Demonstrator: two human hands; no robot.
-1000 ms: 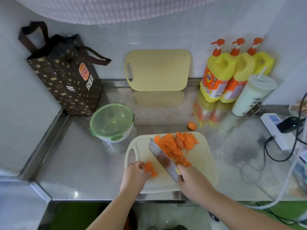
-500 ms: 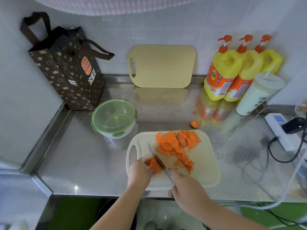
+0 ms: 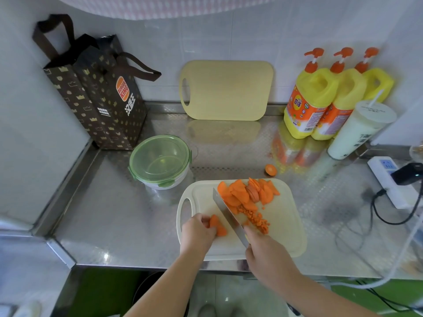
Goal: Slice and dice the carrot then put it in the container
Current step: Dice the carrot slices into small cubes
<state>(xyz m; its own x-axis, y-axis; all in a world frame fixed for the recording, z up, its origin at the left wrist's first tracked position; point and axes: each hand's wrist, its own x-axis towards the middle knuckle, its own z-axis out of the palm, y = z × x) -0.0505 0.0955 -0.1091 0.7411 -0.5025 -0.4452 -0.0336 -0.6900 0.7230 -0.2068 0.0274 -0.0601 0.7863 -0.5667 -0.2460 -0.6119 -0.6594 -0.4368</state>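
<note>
Dicing step. My left hand (image 3: pixel 196 229) pinches a few carrot slices (image 3: pixel 217 226) on the board (image 3: pixel 286 236) at the surface's front edge. My right hand (image 3: pixel 263 252) grips the knife (image 3: pixel 226 213), its blade just beside them. Plan: tuck fingertips back, cut narrow strips. The container (image 3: pixel 160 161), lid on, stands toward the left edge.

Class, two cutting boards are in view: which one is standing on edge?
The tan board leaning against the back wall; the white board lies flat under the carrot pieces.
</note>
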